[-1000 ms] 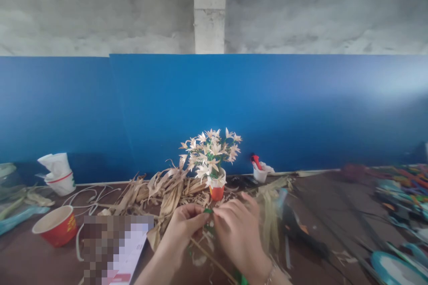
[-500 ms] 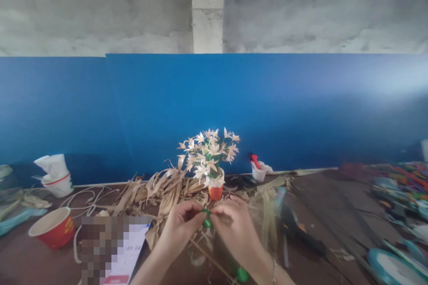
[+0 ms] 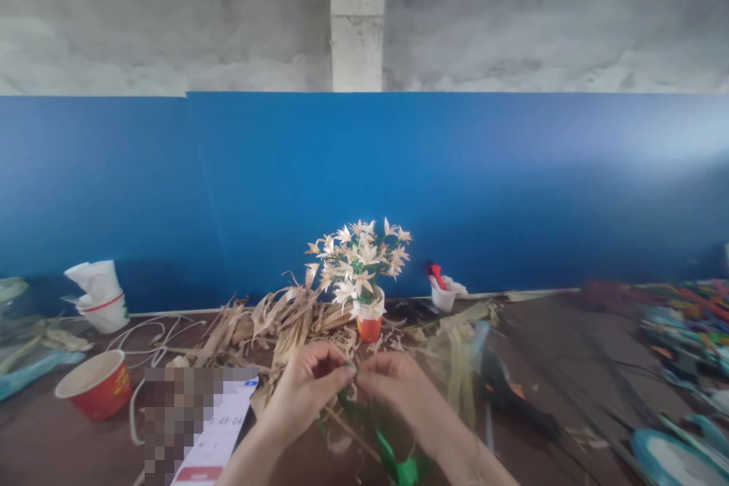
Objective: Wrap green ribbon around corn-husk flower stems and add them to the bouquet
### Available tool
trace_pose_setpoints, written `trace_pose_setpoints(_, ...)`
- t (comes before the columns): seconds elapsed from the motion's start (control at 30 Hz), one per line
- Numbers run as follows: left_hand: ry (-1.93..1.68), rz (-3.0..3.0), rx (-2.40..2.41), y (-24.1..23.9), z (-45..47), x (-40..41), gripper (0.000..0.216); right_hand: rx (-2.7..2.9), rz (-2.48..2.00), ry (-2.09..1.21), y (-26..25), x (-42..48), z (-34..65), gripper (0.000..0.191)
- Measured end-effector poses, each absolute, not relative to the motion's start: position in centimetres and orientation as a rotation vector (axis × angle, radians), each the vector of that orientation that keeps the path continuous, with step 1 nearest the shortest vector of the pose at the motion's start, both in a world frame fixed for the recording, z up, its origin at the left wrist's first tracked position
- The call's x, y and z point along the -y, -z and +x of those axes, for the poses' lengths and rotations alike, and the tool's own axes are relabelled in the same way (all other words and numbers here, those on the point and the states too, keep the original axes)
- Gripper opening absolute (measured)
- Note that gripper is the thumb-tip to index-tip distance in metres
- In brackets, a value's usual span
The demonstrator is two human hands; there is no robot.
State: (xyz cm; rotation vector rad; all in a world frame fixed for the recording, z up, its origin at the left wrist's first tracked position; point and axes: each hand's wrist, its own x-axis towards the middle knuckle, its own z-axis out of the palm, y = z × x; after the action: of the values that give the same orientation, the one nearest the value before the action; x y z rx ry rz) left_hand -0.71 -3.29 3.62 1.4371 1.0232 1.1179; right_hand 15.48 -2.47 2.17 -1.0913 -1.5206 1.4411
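The left hand (image 3: 312, 389) and the right hand (image 3: 402, 393) are close together in front, over the brown table (image 3: 547, 372). The left hand pinches a thin green strip (image 3: 349, 365) with its thumb and finger, and the right hand pinches it too, just beside — so the strip is between the two hands' fingertips. Only a little bit of it peeks out there. Below the hands, near the right wrist, is a shiny green piece (image 3: 406, 471); it is blurry, and I cannot tell if it is joined to the strip. A thin stick (image 3: 356, 429) lies slanted under the hands. Just past the fingers stands a small orange and white pot (image 3: 370, 329), full of pale flowers (image 3: 364, 257) with pointy petals. Dry, curly husks (image 3: 267, 326) are piled to the left of the pot. More to the left are a phone (image 3: 219, 425) with a lit screen, a red paper bowl (image 3: 99, 391), a white cord (image 3: 162, 342) and a white cup (image 3: 105, 313) with a red line around it. On the right side are a little white cup (image 3: 443, 298) with something red in it, a dark tool (image 3: 521, 402), and a round blue and white thing (image 3: 675, 456) — a blue board (image 3: 364, 182) stands behind everything.
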Motion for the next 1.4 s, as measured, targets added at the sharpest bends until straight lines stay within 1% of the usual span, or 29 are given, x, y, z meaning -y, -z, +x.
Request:
trace_pose_setpoints(0.03, -1.131, 1.435, -1.048, -3.6, -0.6, 3.3, 0.018, 1.569, -1.114, -1.339, -2.2, 2.6, 15.5, 0.016)
trace_pose_setpoints(0.1, -1.154, 1.417, -1.099, -3.4, -0.3, 3.2, 0.02, 1.68, -1.143, -0.982, -2.2, 3.0, 15.4, 0.008)
trace_pose_setpoints(0.2, -1.149, 1.373, -1.128, -3.1, 0.0, 2.9, 0.023, 1.817, -1.064, -0.345, -2.1, 3.5, 15.1, 0.014)
trace_pose_setpoints(0.23, -1.143, 1.366, -1.131, -2.9, 0.0, 2.8, 0.023, 1.846, -1.03, -0.191, -2.0, 3.6, 15.0, 0.013)
trace_pose_setpoints(0.3, -1.136, 1.37, -1.141, -2.7, 0.0, 2.6, 0.021, 1.878, -0.98, 0.001, -1.8, 3.7, 14.8, 0.013)
trace_pose_setpoints(0.37, -1.119, 1.381, -1.153, -2.4, -0.1, 2.5, 0.018, 1.873, -0.96, 0.103, -1.5, 3.5, 14.7, 0.013)
trace_pose_setpoints(0.47, -1.109, 1.339, -1.137, -2.2, 0.0, 2.5, 0.018, 1.837, -0.96, 0.169, -1.1, 3.2, 14.7, 0.014)
trace_pose_setpoints(0.7, -1.05, 1.138, -1.056, -2.2, 0.4, 2.9, 0.029, 1.807, -0.942, 0.222, -0.9, 3.2, 14.7, 0.017)
trace_pose_setpoints(0.9, -1.153, 1.192, -1.01, -2.1, 0.4, 2.9, 0.031, 1.83, -0.966, 0.167, -1.2, 3.1, 14.9, 0.016)
trace_pose_setpoints(1.0, -1.207, 1.294, -1.023, -2.5, 0.4, 3.0, 0.026, 1.84, -1.021, -0.007, -1.6, 3.2, 15.1, 0.012)
trace_pose_setpoints(1.1, -1.221, 1.353, -1.05, -2.7, 0.3, 2.9, 0.022, 1.81, -1.099, -0.312, -1.9, 3.2, 15.3, 0.011)
trace_pose_setpoints(1.23, -1.187, 1.357, -1.037, -2.7, -0.1, 2.8, 0.022, 1.647, -1.192, -0.879, -2.4, 3.0, 15.4, 0.011)
trace_pose_setpoints(1.33, -1.149, 1.381, -1.0, -2.8, -0.4, 2.9, 0.019, 1.469, -1.12, -1.322, -2.9, 3.0, 15.6, 0.01)
trace_pose_setpoints(1.4, -1.113, 1.419, -0.973, -3.0, -0.6, 3.1, 0.017, 1.38, -1.052, -1.549, -3.3, 3.0, 15.8, 0.011)
